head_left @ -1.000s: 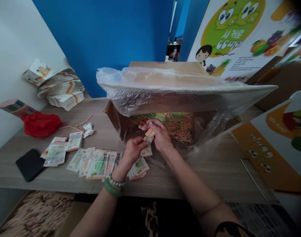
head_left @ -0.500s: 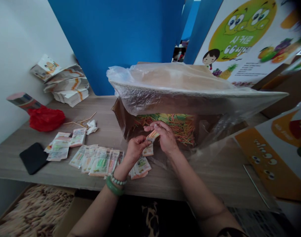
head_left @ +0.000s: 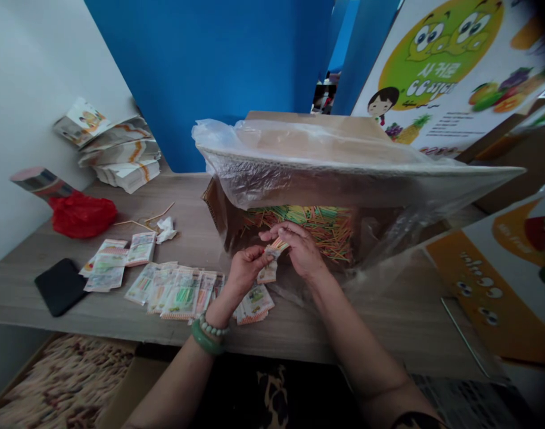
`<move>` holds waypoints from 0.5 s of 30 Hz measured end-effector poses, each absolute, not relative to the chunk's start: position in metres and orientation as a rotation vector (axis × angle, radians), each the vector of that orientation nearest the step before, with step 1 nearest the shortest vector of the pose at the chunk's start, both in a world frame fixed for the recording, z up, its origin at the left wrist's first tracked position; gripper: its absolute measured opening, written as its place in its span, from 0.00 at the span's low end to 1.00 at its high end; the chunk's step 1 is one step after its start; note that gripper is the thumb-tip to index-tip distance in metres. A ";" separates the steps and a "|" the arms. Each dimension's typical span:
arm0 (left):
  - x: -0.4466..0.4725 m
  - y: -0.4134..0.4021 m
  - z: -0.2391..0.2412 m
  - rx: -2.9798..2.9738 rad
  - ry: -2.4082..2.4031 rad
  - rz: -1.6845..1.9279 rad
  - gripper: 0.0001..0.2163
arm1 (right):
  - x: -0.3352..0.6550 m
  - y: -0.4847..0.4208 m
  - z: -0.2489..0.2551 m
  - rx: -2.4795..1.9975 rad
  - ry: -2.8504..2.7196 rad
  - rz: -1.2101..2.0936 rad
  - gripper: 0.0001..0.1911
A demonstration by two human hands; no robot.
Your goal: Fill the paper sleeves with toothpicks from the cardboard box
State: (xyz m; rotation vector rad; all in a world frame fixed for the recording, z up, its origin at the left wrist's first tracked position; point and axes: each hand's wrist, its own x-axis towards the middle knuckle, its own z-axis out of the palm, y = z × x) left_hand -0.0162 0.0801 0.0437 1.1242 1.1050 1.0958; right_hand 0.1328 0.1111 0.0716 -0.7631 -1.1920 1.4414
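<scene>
Against half a second ago we are seeing almost nothing changed: both hands are keeping to the same spot at the middle of the frame, in front of the box point(head_left: 215, 205). Against a second ago, everything is sitting a little further right in the picture. Our left hand point(head_left: 243, 274) is pinching one packet point(head_left: 268, 274) by its upper edge, fingers closed on it. Our right hand point(head_left: 302, 249) is pinching a small bundle of sticks point(head_left: 279, 243) at the packet's mouth, fingers narrow around it. The packet is hanging just above the table point(head_left: 388, 310), touching both hands. We are counting one box, lying open toward us under a plastic sheet point(head_left: 299, 161), with a heap of coloured sticks point(head_left: 330, 225) inside that is too dense to count. Left of the hands, filled packets point(head_left: 178, 292) are lying in an overlapping row, with a smaller cluster point(head_left: 114, 259) further left; the overlap is keeping us from an exact number. We are also counting one phone point(head_left: 60, 286), one red bag point(head_left: 82, 214), one tissue point(head_left: 166, 229), one paper stack point(head_left: 118, 158) at the upper left, and two bracelets point(head_left: 208, 335) on the left wrist.
</scene>
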 end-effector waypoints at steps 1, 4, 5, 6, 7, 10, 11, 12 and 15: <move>-0.016 0.080 0.044 1.129 1.108 1.093 0.12 | 0.133 0.111 0.072 -0.771 -1.170 1.422 0.10; -0.016 0.081 0.042 1.142 1.117 1.099 0.12 | 0.134 0.113 0.072 -0.797 -1.144 1.392 0.10; -0.015 0.080 0.042 1.147 1.117 1.103 0.12 | 0.134 0.113 0.071 -0.807 -1.159 1.400 0.10; -0.015 0.080 0.041 1.152 1.112 1.107 0.12 | 0.133 0.113 0.071 -0.815 -1.180 1.414 0.10; -0.015 0.080 0.040 1.158 1.104 1.111 0.12 | 0.133 0.113 0.070 -0.820 -1.202 1.433 0.09; -0.015 0.079 0.037 1.205 1.100 1.117 0.12 | 0.132 0.111 0.067 -0.831 -1.254 1.469 0.09; -0.015 0.080 0.036 1.239 1.123 1.116 0.12 | 0.131 0.110 0.066 -0.835 -1.274 1.470 0.09; -0.015 0.082 0.035 1.285 1.157 1.115 0.12 | 0.130 0.110 0.065 -0.838 -1.310 1.466 0.10; -0.011 0.094 0.034 1.449 1.256 1.132 0.12 | 0.127 0.117 0.065 -0.837 -1.476 1.412 0.12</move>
